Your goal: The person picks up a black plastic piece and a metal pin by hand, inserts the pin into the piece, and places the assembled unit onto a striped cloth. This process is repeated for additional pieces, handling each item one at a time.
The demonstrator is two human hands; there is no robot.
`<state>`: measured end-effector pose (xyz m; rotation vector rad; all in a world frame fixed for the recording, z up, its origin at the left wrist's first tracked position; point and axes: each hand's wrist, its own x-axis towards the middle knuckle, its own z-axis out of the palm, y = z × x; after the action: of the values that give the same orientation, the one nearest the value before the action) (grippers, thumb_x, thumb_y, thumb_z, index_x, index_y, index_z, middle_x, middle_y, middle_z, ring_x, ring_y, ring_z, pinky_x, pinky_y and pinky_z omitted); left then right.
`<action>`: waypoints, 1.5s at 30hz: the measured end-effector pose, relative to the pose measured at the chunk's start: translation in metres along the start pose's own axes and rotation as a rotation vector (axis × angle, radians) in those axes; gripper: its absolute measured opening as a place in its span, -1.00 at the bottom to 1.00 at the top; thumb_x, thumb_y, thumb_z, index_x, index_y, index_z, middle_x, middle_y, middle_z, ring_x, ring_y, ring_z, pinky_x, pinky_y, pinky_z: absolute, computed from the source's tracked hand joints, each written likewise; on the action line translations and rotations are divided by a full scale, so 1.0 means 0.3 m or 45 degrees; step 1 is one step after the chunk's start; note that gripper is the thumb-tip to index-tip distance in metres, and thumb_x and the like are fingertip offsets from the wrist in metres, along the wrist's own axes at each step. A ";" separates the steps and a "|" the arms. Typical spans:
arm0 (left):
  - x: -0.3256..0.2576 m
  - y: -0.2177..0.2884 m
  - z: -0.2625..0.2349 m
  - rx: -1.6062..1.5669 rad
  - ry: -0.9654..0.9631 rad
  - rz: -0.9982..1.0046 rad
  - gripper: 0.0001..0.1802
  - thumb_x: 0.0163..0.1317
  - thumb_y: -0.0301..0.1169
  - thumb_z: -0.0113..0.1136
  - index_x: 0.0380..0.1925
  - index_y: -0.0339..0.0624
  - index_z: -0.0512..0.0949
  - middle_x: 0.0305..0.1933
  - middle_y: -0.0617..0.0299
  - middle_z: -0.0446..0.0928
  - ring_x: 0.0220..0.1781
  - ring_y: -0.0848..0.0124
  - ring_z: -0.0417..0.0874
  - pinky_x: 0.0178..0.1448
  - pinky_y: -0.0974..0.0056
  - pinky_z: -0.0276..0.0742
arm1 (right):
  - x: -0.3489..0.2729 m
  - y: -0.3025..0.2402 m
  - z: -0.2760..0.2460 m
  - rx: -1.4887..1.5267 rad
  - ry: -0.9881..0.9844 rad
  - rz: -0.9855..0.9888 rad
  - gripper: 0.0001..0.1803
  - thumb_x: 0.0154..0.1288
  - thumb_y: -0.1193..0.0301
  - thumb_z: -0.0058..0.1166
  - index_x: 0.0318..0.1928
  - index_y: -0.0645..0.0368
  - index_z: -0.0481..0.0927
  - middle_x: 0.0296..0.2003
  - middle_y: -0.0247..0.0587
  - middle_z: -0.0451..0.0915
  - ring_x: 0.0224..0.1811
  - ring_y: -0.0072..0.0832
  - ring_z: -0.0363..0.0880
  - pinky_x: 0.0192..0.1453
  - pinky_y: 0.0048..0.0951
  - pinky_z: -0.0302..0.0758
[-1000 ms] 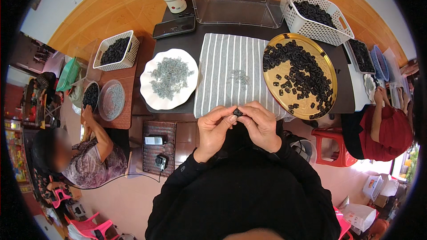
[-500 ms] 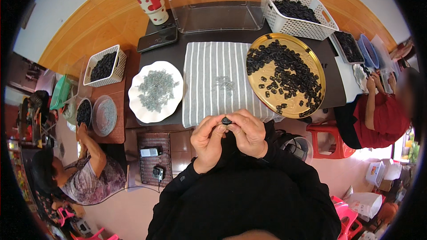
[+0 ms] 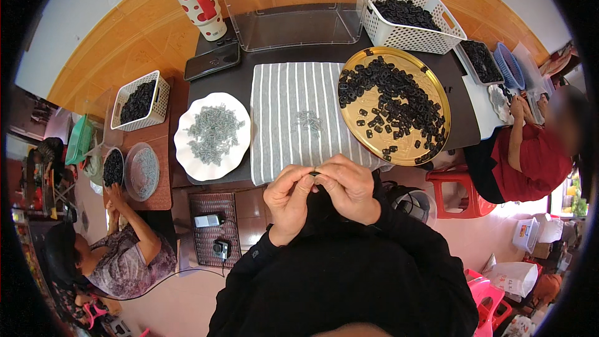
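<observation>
My left hand (image 3: 287, 200) and my right hand (image 3: 349, 191) meet fingertip to fingertip at the near edge of a grey-and-white striped cloth (image 3: 267, 125). Both pinch a small black plastic piece (image 3: 314, 173), mostly hidden by the fingers. Beyond them, a small heap of thin grey pins (image 3: 308, 122) lies on the cloth. To its right, a round gold tray (image 3: 373, 151) carries many small black pieces (image 3: 399, 97) with openings in them. At the left stands a scalloped white plate (image 3: 185, 150) piled with similar grey pins (image 3: 215, 132).
Behind the cloth are a clear plastic box (image 3: 299, 28), a dotted tumbler (image 3: 201, 9), a dark phone (image 3: 212, 61) and a white basket (image 3: 446, 39) of black pieces. One co-worker (image 3: 125, 249) sits at the left, another (image 3: 530, 156) at the right. A red stool (image 3: 452, 178) stands nearby.
The black piece has turned between my fingertips and shows less of its face now. Both hands stay nearly in place. The whole view has shifted slightly.
</observation>
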<state>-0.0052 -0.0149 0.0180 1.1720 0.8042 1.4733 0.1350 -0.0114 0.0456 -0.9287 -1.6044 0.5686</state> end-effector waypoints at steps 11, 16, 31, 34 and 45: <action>0.021 0.005 -0.041 0.004 -0.067 -0.110 -0.69 0.22 -0.67 0.21 -0.01 -0.36 0.58 -0.30 0.24 0.52 -0.33 0.58 0.50 -0.21 0.51 0.44 | 0.452 0.012 -0.425 -0.397 0.109 0.214 -0.92 0.24 0.52 0.16 -0.32 0.30 0.64 -0.43 -0.37 0.60 -0.39 -0.72 0.49 -0.30 -0.65 0.42; 0.030 0.011 -0.027 -0.023 -0.130 -0.134 -0.71 0.23 -0.66 0.20 -0.03 -0.38 0.58 -0.29 0.23 0.52 -0.34 0.57 0.50 -0.22 0.51 0.43 | 0.743 0.138 -0.628 -0.285 0.433 -0.093 -0.84 0.24 0.48 0.16 -0.22 0.30 0.68 -0.46 -0.33 0.64 -0.39 -0.67 0.52 -0.30 -0.56 0.47; 0.166 0.113 0.036 0.025 -0.363 0.029 -0.59 0.21 -0.68 0.18 0.10 -0.36 0.51 -0.21 0.21 0.49 -0.24 0.55 0.48 -0.19 0.49 0.43 | 0.229 -0.023 -0.209 -0.573 -0.483 -0.902 -0.69 -0.05 0.62 0.16 -0.21 0.48 0.54 -0.26 0.00 0.50 -0.37 -0.26 0.51 -0.36 -0.39 0.50; 0.158 0.118 0.050 0.106 -0.363 0.116 -0.66 0.20 -0.66 0.21 0.01 -0.37 0.57 -0.28 0.22 0.49 -0.30 0.55 0.45 -0.26 0.49 0.38 | 0.214 -0.008 -0.198 -0.527 -0.425 -0.901 -0.69 -0.04 0.61 0.17 -0.21 0.49 0.53 -0.26 0.00 0.50 -0.37 -0.27 0.50 -0.37 -0.40 0.49; 0.119 0.100 0.073 0.307 -0.251 0.287 -0.77 0.17 -0.68 0.21 -0.14 -0.44 0.59 -0.27 0.19 0.54 -0.32 0.53 0.50 -0.27 0.46 0.43 | 0.171 -0.028 -0.190 -0.610 -0.425 -0.903 -0.69 -0.04 0.61 0.17 -0.21 0.46 0.49 -0.30 -0.05 0.45 -0.39 -0.28 0.44 -0.37 -0.41 0.45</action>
<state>0.0070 0.0105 0.0611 1.6071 0.7458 1.4398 0.1852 0.0188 0.0959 -0.5404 -2.2734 -0.1804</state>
